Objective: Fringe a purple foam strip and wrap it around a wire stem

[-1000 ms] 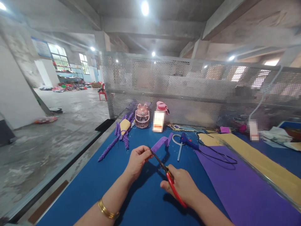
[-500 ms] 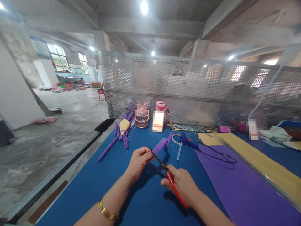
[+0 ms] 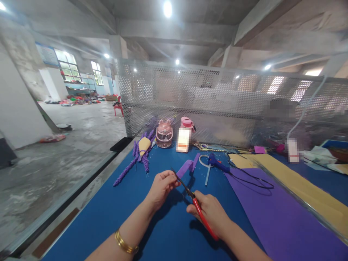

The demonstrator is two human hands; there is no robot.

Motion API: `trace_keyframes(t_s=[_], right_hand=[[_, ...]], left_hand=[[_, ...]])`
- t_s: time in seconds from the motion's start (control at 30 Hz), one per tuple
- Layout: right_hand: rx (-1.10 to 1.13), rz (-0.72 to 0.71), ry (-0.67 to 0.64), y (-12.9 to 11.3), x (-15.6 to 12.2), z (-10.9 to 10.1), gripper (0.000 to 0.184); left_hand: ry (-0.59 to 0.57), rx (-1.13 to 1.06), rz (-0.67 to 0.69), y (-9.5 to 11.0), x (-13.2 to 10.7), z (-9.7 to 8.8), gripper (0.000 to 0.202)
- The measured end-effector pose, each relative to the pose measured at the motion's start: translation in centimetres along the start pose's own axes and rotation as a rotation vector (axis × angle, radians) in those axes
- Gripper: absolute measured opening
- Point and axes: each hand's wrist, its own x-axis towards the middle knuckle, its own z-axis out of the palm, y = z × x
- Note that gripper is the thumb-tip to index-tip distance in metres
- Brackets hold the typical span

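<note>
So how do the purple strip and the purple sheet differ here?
The strip is narrow; the sheet is far wider. The strip is bent, the sheet flat. The strip is held up in the left hand, while the sheet lies on the table. Both are purple.

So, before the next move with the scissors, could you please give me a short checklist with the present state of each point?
1. Scissors held at the red handles by the right hand: ok.
2. Purple strip held near its lower end by the left hand: ok.
3. Left fingertips well away from the blades: not ok, they are right beside them.
4. Blades fully closed: cannot tell, too small to see.
5. Blue glue gun apart from both hands: ok.
6. Large purple sheet apart from the blades: ok.
</note>
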Motion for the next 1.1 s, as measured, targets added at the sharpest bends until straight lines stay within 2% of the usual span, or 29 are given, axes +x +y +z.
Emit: trace_keyframes(t_s=[0.5,0.8,1.1], right_hand=[[0.003,0.001,0.014,-0.25,0.14,-0.17,0.039],[-0.039,0.047,0.003,-0.45,-0.03,-0.19,0.024],[0.019,0.031,-0.031,-0.8,-0.01,-0.92,0.025]], left_hand=[[-0.032,-0.111,-0.093,-0.14,0.15,-0.42,0.012],[0.001,-0.054,-0.04,0.22,-0.03,0.04,0.016],[0.073,-0.017,0.11,0.53,0.0,0.17,0.013]])
